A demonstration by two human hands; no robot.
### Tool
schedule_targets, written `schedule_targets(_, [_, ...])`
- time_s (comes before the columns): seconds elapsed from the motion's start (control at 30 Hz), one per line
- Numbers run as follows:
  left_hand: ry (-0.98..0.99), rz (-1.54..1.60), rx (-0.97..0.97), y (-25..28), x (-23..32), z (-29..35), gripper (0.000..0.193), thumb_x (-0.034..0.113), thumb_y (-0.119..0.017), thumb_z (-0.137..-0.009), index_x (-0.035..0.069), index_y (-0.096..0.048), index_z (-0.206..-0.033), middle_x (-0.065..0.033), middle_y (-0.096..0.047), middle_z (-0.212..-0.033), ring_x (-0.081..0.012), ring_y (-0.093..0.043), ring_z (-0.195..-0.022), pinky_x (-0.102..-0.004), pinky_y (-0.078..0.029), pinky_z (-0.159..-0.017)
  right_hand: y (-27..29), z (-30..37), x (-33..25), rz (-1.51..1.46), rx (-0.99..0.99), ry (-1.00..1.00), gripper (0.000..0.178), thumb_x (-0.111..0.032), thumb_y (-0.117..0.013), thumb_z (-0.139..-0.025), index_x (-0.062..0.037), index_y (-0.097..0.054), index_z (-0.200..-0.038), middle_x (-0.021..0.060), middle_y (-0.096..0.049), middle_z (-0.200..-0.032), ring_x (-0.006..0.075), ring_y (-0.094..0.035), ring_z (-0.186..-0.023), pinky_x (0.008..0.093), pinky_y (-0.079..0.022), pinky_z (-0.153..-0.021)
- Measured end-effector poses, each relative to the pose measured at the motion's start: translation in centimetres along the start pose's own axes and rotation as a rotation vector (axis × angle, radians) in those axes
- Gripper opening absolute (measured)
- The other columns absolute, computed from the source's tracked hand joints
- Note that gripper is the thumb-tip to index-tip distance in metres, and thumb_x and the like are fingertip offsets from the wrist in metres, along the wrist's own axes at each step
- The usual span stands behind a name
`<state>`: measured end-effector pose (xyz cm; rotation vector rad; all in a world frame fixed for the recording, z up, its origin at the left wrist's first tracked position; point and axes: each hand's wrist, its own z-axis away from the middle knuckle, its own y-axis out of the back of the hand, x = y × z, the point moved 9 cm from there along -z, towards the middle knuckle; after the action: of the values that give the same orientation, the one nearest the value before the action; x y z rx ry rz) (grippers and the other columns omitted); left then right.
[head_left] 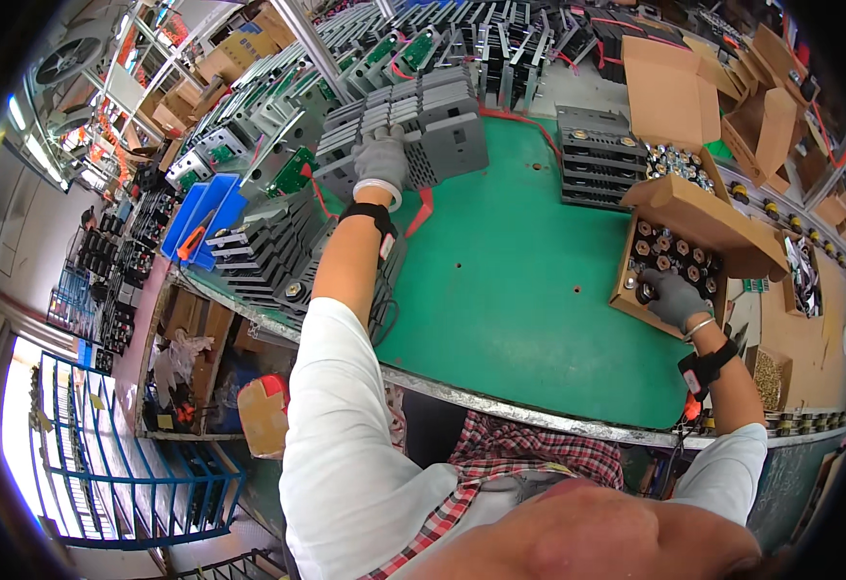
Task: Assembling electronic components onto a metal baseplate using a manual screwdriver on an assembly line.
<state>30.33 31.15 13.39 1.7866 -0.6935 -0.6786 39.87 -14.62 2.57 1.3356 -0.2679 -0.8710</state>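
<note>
My left hand (381, 162), in a grey glove, reaches to the far left of the bench. Its fingers close over the edge of a grey metal plate in a row of upright plates (452, 126) with slots and holes. My right hand (679, 299), also gloved, is at an open cardboard box (630, 307) on the right. Its fingertips pinch a round black part (646, 293) at the box's near left corner. Similar round parts with brass-coloured hex centres (663, 262) stand in rows inside. The fingertips of my left hand are partly hidden among the plates.
Stacked grey plates with fitted parts (600, 159) stand at the back right, beside a second open box (679, 159) of metal parts. More brackets (268, 256) and blue bins (202, 217) with an orange-handled tool are at the left. A red strap (423, 213) lies on the green mat (500, 309).
</note>
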Motion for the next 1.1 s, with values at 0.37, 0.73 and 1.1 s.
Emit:
schedule_targets(0.37, [0.237, 0.096, -0.02, -1.6, -3.2, -0.6, 0.031, 0.02, -0.041, -0.087, 0.014, -0.045, -0.117, -0.0104, -0.042, -0.122, -0.0321, -0.041, -0.113, -0.0409, -0.041, -0.088, 0.7, 1.5, 0.3, -0.149, 0.168, -0.052, 0.044, -0.019, -0.062, -0.068, -0.0138, -0.051, -0.111, 0.0156, -0.055, -0.108, 0.0313, -0.053, -0.099, 0.037, -0.042, -0.085])
schedule_targets(0.73, [0.855, 0.791, 0.203, -6.3, -7.3, 1.2, 0.053, 0.016, -0.061, -0.072, 0.0, -0.038, -0.116, -0.0238, -0.048, -0.114, -0.0348, -0.053, -0.102, -0.0421, -0.044, -0.086, 0.7, 1.6, 1.0, -0.151, 0.257, -0.102, 0.045, -0.019, -0.06, -0.068, -0.0132, -0.052, -0.112, 0.0151, -0.055, -0.104, 0.0317, -0.053, -0.096, 0.0383, -0.043, -0.082])
schedule_targets(1.1, [0.552, 0.818, 0.068, -8.0, -9.0, -1.2, 0.042, 0.027, -0.06, -0.075, 0.002, -0.054, -0.108, -0.0192, -0.057, -0.106, -0.0329, -0.056, -0.098, -0.0375, -0.044, -0.084, 0.3, 1.8, 1.1, -0.174, 0.268, -0.106, 0.047, -0.02, -0.061, -0.068, -0.0149, -0.052, -0.114, 0.0143, -0.055, -0.105, 0.0309, -0.053, -0.096, 0.0369, -0.042, -0.085])
